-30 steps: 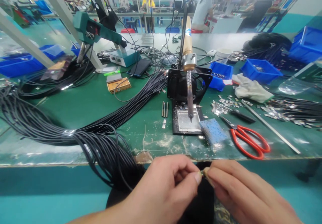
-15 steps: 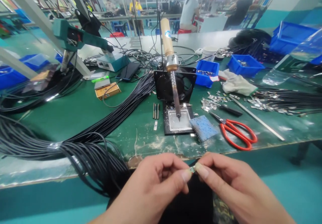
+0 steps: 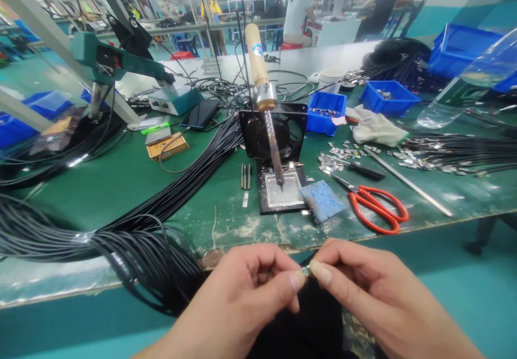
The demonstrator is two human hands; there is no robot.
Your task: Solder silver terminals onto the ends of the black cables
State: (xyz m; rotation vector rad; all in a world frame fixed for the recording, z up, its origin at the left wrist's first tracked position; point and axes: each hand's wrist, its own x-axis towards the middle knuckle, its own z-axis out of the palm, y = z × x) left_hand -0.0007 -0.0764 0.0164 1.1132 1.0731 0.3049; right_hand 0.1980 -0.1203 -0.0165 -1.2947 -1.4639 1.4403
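Observation:
A small silvery metal piece (image 3: 306, 270) is pinched between my two hands, in front of the table's edge. My left hand (image 3: 246, 294) grips its left end between thumb and forefinger. On its right end are the thumb and forefinger of my right hand (image 3: 367, 289). Beyond them a soldering iron (image 3: 264, 87) with a wooden handle points down over a metal tray (image 3: 283, 191). A blue sponge (image 3: 322, 200) overlaps the tray's right side. Red-handled scissors (image 3: 377, 205) lie to the right of the sponge.
A bundle of black cables (image 3: 157, 254) hangs over the table edge at the left. Small metal pieces (image 3: 333, 157) lie scattered near a blue bin (image 3: 326, 112). A fan (image 3: 293, 133) stands behind the iron. Farther back, a person (image 3: 297, 14) sits.
The table and everything on it appear slightly farther left and up in the view. Both hands keep their pinch on the small piece, almost in the same place.

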